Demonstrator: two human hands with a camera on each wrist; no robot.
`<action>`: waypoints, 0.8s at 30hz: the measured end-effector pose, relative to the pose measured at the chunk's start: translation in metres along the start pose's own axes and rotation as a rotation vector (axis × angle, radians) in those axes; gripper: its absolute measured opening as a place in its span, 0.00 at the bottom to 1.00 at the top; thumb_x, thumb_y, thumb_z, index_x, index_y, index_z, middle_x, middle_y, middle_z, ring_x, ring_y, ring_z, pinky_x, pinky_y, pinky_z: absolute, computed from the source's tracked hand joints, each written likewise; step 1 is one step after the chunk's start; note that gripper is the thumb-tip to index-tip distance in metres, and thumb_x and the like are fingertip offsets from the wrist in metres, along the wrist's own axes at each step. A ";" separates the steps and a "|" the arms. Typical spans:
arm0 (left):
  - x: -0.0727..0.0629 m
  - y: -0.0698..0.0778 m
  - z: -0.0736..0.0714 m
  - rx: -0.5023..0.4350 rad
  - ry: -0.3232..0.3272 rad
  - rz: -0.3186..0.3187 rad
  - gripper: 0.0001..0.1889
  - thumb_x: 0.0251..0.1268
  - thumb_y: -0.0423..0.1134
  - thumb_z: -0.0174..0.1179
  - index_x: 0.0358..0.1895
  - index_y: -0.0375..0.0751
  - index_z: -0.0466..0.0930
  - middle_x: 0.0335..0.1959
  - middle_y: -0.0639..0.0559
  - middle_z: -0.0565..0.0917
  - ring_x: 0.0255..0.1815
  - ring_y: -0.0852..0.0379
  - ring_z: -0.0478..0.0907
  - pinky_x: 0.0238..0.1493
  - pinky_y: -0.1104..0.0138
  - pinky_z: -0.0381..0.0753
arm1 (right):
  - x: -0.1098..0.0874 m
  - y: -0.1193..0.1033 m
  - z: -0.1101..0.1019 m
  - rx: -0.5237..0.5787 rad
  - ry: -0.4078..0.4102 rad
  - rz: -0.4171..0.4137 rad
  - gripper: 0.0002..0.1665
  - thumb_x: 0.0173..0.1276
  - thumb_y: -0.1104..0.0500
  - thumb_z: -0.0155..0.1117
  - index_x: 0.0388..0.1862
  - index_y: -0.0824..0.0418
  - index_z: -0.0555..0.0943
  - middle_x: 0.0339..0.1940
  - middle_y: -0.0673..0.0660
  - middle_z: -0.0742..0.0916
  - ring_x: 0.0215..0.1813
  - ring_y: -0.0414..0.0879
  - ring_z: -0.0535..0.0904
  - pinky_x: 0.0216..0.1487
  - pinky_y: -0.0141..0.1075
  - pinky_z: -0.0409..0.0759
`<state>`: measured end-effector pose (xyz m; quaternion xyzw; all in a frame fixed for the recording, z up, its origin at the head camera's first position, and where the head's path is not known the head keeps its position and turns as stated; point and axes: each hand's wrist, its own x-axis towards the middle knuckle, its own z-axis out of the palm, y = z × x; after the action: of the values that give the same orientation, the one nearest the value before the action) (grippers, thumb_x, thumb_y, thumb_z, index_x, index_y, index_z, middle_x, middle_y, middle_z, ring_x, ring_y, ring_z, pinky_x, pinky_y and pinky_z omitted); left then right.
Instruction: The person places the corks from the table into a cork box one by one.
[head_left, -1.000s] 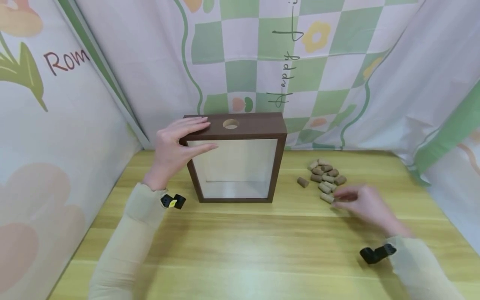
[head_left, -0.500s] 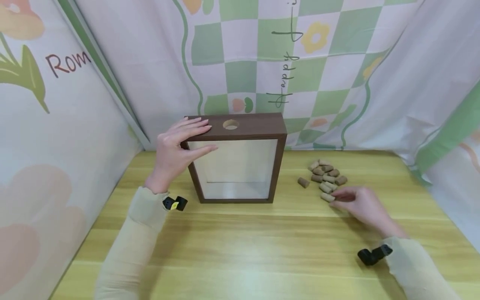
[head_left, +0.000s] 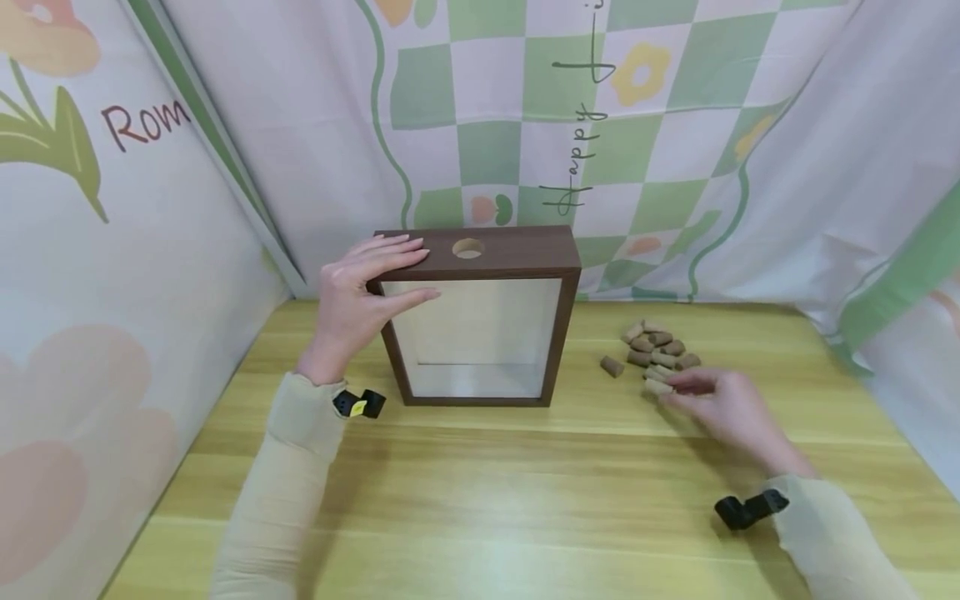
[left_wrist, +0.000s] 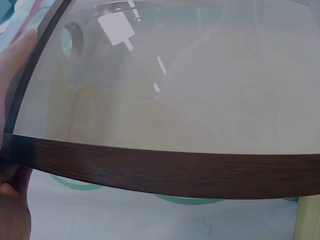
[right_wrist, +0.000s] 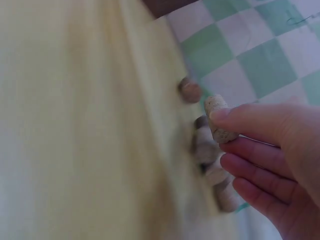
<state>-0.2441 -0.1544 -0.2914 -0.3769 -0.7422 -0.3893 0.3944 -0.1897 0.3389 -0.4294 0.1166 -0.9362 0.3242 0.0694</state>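
Note:
A dark brown box frame [head_left: 566, 333] with a clear front pane stands upright on the table, with a round hole [head_left: 468, 248] in its top. My left hand [head_left: 356, 292] rests on its top left corner, fingers lying straight along the top and thumb extended across the front. My right hand [head_left: 723, 408] pinches a light wine cork [right_wrist: 217, 120] between thumb and fingers. In the head view this cork is just off the near end of a pile of corks [head_left: 662, 360], slightly blurred.
One brown cork [head_left: 612, 367] lies apart, between the frame and the pile. The wooden table [head_left: 480, 500] reaches back to a patterned curtain [head_left: 555, 150], and another curtain [head_left: 150, 292] hangs along the left side.
My right hand has taken hold of the nearest cork and lifted it slightly from the pile. My left hand stays on the frame's corner. The head view has shifted a little.

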 end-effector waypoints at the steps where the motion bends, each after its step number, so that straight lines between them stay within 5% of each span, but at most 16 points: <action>1: 0.000 0.000 0.000 -0.005 0.003 0.000 0.25 0.42 0.35 0.84 0.49 0.37 0.90 0.51 0.48 0.88 0.58 0.48 0.83 0.69 0.56 0.72 | 0.001 -0.004 -0.002 0.011 0.004 0.006 0.19 0.66 0.51 0.76 0.51 0.60 0.88 0.45 0.60 0.90 0.47 0.60 0.85 0.49 0.50 0.85; 4: 0.002 0.001 0.002 -0.026 0.027 -0.006 0.24 0.41 0.34 0.84 0.47 0.37 0.91 0.49 0.48 0.88 0.56 0.47 0.83 0.69 0.57 0.73 | 0.004 -0.017 -0.010 0.034 0.031 -0.003 0.19 0.67 0.52 0.75 0.51 0.62 0.88 0.46 0.64 0.89 0.51 0.66 0.83 0.51 0.65 0.80; 9: 0.004 0.004 0.005 -0.036 0.058 0.001 0.21 0.41 0.32 0.84 0.44 0.37 0.92 0.46 0.47 0.89 0.54 0.45 0.85 0.68 0.56 0.74 | 0.012 -0.045 -0.026 0.009 0.092 -0.026 0.16 0.67 0.52 0.75 0.49 0.61 0.89 0.45 0.62 0.90 0.50 0.62 0.84 0.48 0.46 0.82; 16: 0.004 0.005 0.006 -0.040 0.074 -0.016 0.20 0.42 0.31 0.84 0.43 0.37 0.92 0.46 0.47 0.89 0.54 0.46 0.85 0.68 0.56 0.74 | 0.023 -0.083 -0.044 0.026 0.218 -0.080 0.14 0.62 0.53 0.80 0.46 0.52 0.91 0.45 0.54 0.91 0.48 0.26 0.77 0.52 0.31 0.75; 24: 0.002 0.004 0.006 -0.024 0.067 -0.043 0.19 0.45 0.34 0.83 0.44 0.40 0.92 0.47 0.51 0.89 0.55 0.49 0.84 0.68 0.58 0.73 | 0.037 -0.124 -0.055 0.093 0.362 -0.298 0.16 0.59 0.65 0.81 0.46 0.53 0.92 0.44 0.54 0.91 0.47 0.30 0.82 0.56 0.20 0.72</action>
<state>-0.2434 -0.1464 -0.2906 -0.3523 -0.7318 -0.4189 0.4060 -0.1899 0.2723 -0.3059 0.1963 -0.8651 0.3687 0.2777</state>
